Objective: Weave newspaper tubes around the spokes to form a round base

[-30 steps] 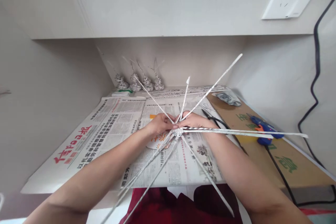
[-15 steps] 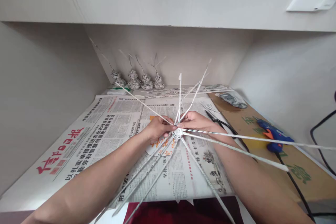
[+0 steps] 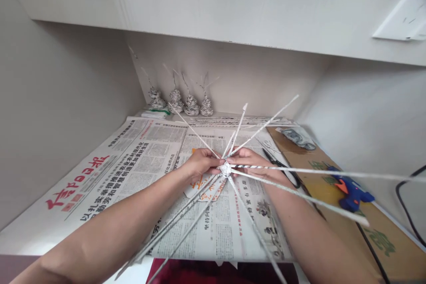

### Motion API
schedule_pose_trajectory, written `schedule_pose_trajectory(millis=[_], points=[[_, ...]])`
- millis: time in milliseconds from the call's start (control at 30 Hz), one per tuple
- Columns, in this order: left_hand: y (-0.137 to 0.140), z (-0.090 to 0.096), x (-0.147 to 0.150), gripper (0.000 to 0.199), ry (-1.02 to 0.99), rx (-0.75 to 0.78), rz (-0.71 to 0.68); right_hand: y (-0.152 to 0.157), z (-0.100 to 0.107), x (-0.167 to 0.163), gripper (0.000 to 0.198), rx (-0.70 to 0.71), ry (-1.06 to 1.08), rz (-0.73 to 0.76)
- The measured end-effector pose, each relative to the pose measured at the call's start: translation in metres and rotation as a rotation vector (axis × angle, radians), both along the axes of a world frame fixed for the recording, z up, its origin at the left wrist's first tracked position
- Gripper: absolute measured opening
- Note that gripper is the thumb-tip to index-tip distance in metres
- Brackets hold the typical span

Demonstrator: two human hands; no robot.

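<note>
Between my hands is a small round weaving point(image 3: 225, 169) of rolled newspaper, with several long paper strands point(image 3: 266, 124) fanning out from it in all directions. My left hand point(image 3: 203, 162) pinches its left edge, fingers closed. On the upper right, my right hand point(image 3: 245, 156) is closed with thumb and fingers at the strands' base. Some strands cross over my right forearm, and others run down past my left forearm. Parts of the fingers are hidden behind the weaving. Below it lies a white piece with orange writing point(image 3: 203, 191).
Newspaper sheets point(image 3: 159, 142) cover the table. Several woven gourd shapes point(image 3: 191, 106) stand at the back beside a bundle of paper rods point(image 3: 239, 121). Scissors point(image 3: 282, 166), a blue glue gun point(image 3: 353, 191) and a plastic-wrapped item point(image 3: 297, 138) sit at right on cardboard point(image 3: 322, 230).
The view has tilted a little. The upper strands have swung to the right and spread apart, while both hands stay at the weaving.
</note>
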State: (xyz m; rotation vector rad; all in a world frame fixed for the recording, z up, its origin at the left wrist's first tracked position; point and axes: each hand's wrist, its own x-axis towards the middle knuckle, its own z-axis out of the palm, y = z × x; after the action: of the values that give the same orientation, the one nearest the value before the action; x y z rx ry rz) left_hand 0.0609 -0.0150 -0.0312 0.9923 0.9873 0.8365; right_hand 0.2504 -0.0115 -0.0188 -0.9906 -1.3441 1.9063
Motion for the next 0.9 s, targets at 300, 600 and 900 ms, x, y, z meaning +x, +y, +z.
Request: schedule_pose_trajectory(millis=[300, 600, 900], points=[[0.003, 0.002, 0.003, 0.016, -0.005, -0.057, 0.049, -0.002, -0.003, -0.012, 0.039, 0.064, -0.102, -0.239], [0.002, 0.005, 0.001, 0.016, 0.057, -0.035, 0.130, -0.002, -0.002, -0.014, 0.032, 0.297, -0.239, -0.247], [0.006, 0.005, -0.008, 0.025, -0.056, -0.106, -0.042, -0.001, -0.006, -0.022, 0.036, 0.322, -0.243, -0.381]])
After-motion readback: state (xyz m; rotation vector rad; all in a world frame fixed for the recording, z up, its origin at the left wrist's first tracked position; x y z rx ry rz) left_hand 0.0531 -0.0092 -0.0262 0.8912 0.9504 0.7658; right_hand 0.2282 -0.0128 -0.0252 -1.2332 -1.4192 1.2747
